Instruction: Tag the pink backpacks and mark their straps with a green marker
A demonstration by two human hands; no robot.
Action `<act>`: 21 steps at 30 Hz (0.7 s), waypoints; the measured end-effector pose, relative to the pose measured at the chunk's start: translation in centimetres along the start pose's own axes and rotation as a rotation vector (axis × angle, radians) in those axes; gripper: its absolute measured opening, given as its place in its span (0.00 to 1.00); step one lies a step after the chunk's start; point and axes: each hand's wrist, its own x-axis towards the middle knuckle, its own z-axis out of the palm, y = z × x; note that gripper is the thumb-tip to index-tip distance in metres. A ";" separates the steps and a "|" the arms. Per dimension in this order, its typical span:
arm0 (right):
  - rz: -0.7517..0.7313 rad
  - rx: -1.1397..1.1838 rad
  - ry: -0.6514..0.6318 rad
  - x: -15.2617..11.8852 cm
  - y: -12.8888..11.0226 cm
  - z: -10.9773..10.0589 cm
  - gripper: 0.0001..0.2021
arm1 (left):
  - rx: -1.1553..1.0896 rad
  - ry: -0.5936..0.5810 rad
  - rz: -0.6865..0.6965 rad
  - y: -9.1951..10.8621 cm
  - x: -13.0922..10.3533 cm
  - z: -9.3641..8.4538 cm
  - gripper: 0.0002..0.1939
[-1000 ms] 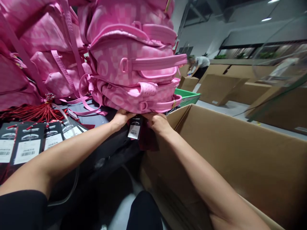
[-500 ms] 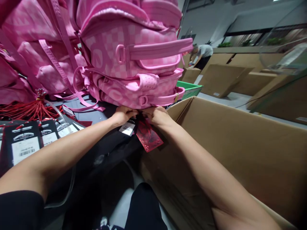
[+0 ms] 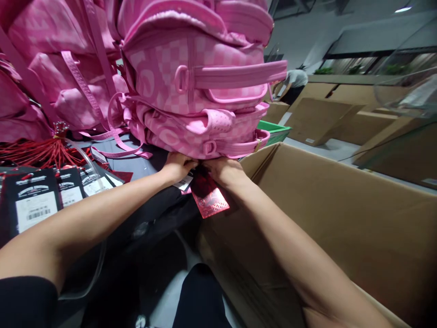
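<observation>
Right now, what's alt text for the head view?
A person's bare left hand and right hand are close together at the lower edge of stacked pink backpacks, their exact grip hidden, with a shiny red tag hanging just below. Black barcode tags with red cords are at frame left, an open cardboard box at right.

Okay so there's this flat red tag (image 3: 210,200) dangling just below the middle of the frame, rectangular, slanting down toward the lower right. Bottom end's shiny with a lattice pattern in the corner, upper part's lost in shadow. Right next to it on the left is a small tag with a white label (image 3: 184,183), mostly hidden so only a bit shows, can't read it. Both sit just under the lowest pink backpack (image 3: 164,127), upper middle, squashed wide, checkered, handle along its lower right.
</observation>
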 end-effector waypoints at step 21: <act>-0.045 -0.108 -0.045 0.2 -1.9 -0.4 0.14 | 0.195 0.027 0.048 0.0 0.0 0.4 0.09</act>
